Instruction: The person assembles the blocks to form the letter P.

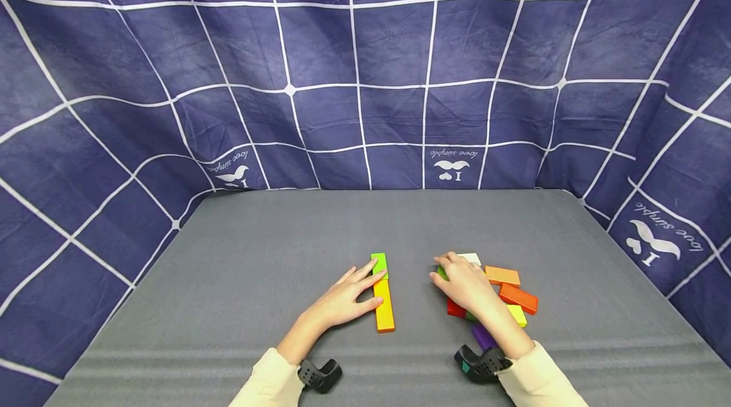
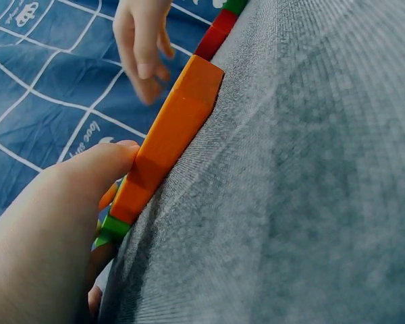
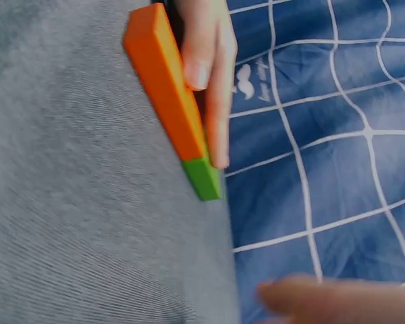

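My left hand lies beside an end-to-end row of two blocks, its fingers spread and fairly straight. The thumb touches the side of the yellow-orange block, and the fingertips reach over the bright green block at the far end. In the left wrist view the thumb meets the long orange block. My right hand hovers at a pile of blocks, fingers loosely bent downward. Close under it are a green block and a red block. No block shows between its fingers in the wrist views.
Around my right hand lie a white block, a light orange block, a red-orange block, a yellow block and a purple block. The grey tabletop meets a blue checked curtain at the back and sides.
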Motion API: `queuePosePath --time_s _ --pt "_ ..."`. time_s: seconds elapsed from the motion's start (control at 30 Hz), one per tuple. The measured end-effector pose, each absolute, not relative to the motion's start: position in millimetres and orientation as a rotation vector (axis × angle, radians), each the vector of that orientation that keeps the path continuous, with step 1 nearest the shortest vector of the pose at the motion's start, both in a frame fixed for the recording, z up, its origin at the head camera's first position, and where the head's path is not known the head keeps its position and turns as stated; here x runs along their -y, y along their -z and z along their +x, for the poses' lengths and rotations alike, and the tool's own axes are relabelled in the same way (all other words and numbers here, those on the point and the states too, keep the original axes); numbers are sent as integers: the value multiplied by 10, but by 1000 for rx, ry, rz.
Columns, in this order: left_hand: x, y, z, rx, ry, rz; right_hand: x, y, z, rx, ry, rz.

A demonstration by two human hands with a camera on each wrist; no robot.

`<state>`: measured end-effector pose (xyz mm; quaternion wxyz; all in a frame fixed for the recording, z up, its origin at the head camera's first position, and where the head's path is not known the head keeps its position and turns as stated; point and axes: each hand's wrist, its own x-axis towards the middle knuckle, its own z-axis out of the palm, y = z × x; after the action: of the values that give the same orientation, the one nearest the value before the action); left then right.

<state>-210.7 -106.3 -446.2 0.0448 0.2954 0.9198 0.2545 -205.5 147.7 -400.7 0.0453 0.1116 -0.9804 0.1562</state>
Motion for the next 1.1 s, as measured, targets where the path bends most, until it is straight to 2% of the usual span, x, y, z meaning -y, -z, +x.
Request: queuePosePath --time_s 0.17,0.3,0.67,1.1 --pt "1061 4483 -2114 -2819 -775 905 -1491 3975 -1985 3028 -249 192" --pt "1057 4491 -2113 -2829 -774 914 -1411 4041 -1951 2959 -155 205" --pt "1064 4499 -2096 -2838 -796 873 -1241 4255 -1990 2877 -468 771" --pt "1055 4479 -2085 -2828 -799 845 -1162 4194 -1944 2849 -377 568"
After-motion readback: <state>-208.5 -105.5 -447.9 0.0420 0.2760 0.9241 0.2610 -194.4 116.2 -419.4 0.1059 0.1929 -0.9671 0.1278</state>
